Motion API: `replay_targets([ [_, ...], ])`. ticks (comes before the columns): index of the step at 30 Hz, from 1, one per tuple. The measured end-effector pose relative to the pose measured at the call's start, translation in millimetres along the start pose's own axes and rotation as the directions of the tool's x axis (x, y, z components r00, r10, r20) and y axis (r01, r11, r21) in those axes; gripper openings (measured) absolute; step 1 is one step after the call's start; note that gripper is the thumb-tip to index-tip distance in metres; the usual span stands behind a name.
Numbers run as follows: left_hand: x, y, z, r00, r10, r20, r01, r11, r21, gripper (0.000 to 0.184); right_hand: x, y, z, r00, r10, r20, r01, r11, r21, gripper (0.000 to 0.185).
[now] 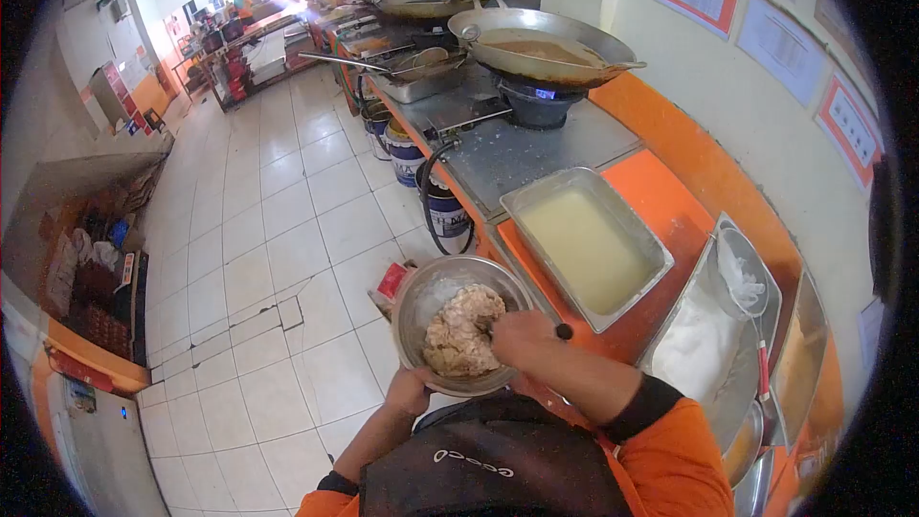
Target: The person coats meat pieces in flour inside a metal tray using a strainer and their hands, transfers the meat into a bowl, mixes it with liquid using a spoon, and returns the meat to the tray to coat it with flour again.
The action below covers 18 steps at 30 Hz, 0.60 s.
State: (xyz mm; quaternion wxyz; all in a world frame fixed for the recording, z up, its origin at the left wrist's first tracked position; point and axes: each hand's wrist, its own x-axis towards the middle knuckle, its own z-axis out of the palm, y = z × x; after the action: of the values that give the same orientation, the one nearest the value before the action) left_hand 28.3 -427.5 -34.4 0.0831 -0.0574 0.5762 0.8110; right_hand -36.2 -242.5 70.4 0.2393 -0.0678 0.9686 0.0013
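A round metal mixing bowl (412,302) is tilted in front of my apron, with a lumpy, pale brown mixture (461,335) inside. My left hand (410,391) grips the bowl at its lower left rim; its fingers are partly hidden beneath. Over the bowl's right side, my right hand (522,337) is closed in a fist around a utensil. The utensil's black handle end (564,331) sticks out to the right of the fist, and its other end goes into the mixture, so its kind is hidden.
Right of the bowl, a rectangular metal tray (662,273) of pale yellow liquid sits on the orange counter. Beyond it are a tray of white powder (697,349) and a strainer (742,278). A large wok (613,56) rests on a burner. Several buckets (448,215) stand below.
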Motion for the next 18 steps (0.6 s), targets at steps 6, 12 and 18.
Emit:
replay_targets([
  [6,-6.8,-4.9,-11.6,0.98,-0.183,0.075,0.19,0.977,-0.092,0.026,1.8,5.2,-19.0,0.998,-0.06,-0.008,0.06,0.998,0.02,0.025],
  [12,-27.6,-37.1,-38.3,0.968,-0.166,0.186,0.14,0.979,0.146,0.022,-14.4,21.9,-14.5,0.999,0.023,-0.036,-0.017,0.989,0.148,0.024],
  [18,-39.8,-34.5,-37.6,0.943,-0.303,0.14,0.247,0.915,0.32,0.019,-35.9,-14.8,15.2,0.993,-0.118,0.025,0.115,0.988,0.102,0.024],
])
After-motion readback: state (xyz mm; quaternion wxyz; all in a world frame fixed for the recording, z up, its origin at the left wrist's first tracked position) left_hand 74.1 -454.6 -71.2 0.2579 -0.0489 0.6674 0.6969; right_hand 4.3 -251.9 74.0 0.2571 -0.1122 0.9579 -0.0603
